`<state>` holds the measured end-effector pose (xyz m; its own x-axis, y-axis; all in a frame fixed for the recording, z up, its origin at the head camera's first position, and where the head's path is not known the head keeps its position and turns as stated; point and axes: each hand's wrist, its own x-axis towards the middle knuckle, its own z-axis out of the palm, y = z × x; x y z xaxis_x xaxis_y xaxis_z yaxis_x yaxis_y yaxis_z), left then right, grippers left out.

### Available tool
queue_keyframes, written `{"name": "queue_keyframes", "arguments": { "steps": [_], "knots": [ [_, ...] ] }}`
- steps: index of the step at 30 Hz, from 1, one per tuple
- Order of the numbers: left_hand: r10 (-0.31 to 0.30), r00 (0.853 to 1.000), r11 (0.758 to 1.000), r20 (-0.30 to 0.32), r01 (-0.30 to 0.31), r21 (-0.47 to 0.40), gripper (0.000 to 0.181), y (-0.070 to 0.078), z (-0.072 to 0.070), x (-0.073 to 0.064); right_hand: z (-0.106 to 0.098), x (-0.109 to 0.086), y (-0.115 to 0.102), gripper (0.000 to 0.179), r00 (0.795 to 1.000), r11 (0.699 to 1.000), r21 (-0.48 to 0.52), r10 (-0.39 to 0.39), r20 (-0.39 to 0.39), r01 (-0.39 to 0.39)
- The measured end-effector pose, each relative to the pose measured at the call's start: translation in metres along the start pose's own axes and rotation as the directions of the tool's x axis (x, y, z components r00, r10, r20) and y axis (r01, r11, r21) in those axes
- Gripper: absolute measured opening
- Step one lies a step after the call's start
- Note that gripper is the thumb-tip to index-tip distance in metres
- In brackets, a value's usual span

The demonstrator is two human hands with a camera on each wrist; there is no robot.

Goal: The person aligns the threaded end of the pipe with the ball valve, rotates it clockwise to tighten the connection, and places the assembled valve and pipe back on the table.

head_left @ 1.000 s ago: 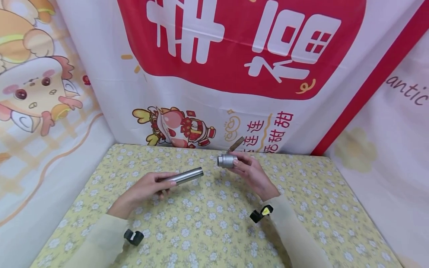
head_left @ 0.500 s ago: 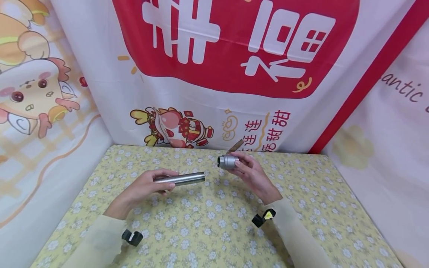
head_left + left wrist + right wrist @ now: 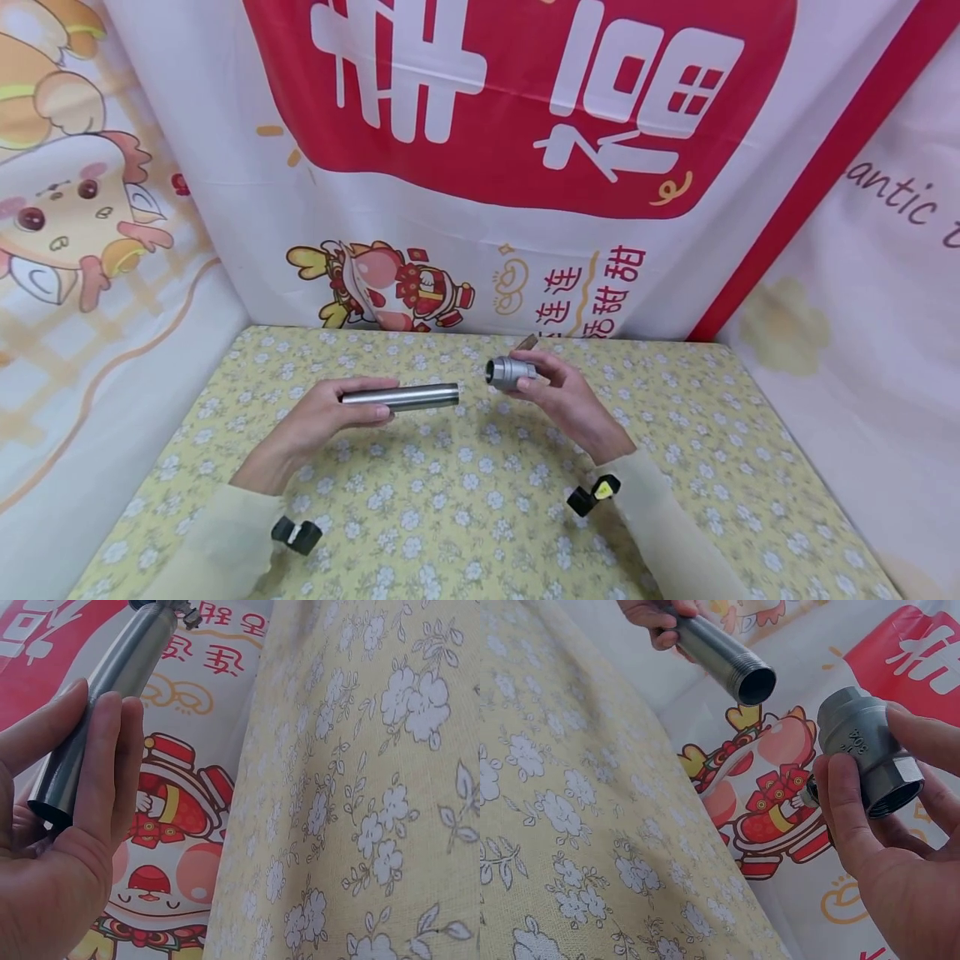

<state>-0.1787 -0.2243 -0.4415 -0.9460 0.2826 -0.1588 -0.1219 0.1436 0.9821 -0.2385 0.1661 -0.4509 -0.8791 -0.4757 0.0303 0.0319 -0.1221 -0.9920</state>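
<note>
My left hand (image 3: 322, 418) holds a metal pipe (image 3: 420, 397) between thumb and fingers. The pipe points to the right, and its far end shows outside threads in the right wrist view (image 3: 739, 667). My right hand (image 3: 572, 404) grips a grey metal ball valve (image 3: 504, 373) by its body, marked 304, with the thumb (image 3: 922, 739) on one side and fingers on the other. A brownish lever (image 3: 528, 342) sticks up behind the valve. One threaded opening of the valve faces the pipe's end, with a short gap between them. Both parts are held above the table.
A yellow flowered cloth (image 3: 450, 517) covers the table. White printed fabric hangs behind it (image 3: 420, 200) and along both sides. Each wrist wears a small black strap mount, the left one (image 3: 296, 534) and the right one (image 3: 593, 495).
The pipe has swung from tilting up to the right to nearly level. The valve has dropped slightly and turned, its lever now showing shorter. Both hands keep their hold.
</note>
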Motion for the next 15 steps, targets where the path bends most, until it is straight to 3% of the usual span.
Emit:
{"name": "queue_keyframes", "arguments": {
  "steps": [15],
  "knots": [
    [0.033, 0.999, 0.998, 0.024, -0.032, -0.05, 0.058, 0.0087, 0.0087, 0.0024, 0.0075, -0.0081, -0.0009, 0.05, 1.0, 0.996, -0.086, 0.007, 0.006, -0.006]
  ]
}}
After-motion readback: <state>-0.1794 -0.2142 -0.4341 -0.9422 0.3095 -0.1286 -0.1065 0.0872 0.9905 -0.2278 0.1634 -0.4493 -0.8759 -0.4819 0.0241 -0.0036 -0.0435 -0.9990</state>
